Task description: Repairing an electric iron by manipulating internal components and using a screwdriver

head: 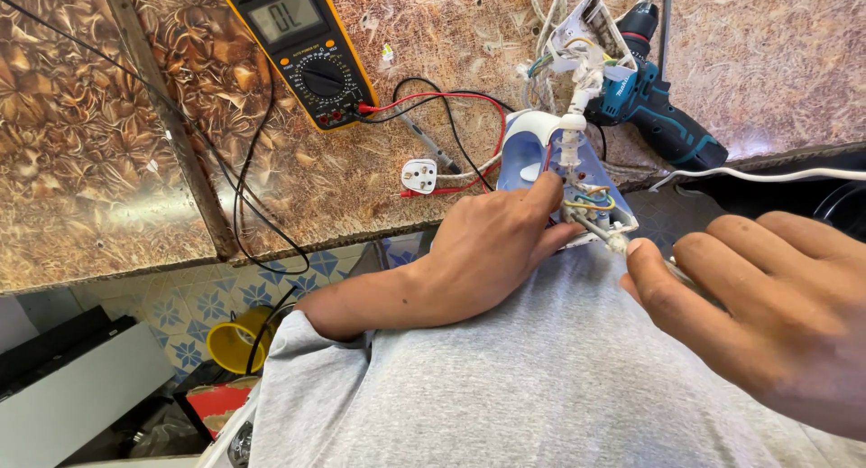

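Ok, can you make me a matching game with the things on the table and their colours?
Things:
1. multimeter
2. cordless drill
3. wall plug
4. opened appliance under the left hand

Colours:
A. white
B. pale blue and white
C. yellow and black
D. teal and black

Pairs: 1-C, 2-D, 3-A, 4-B
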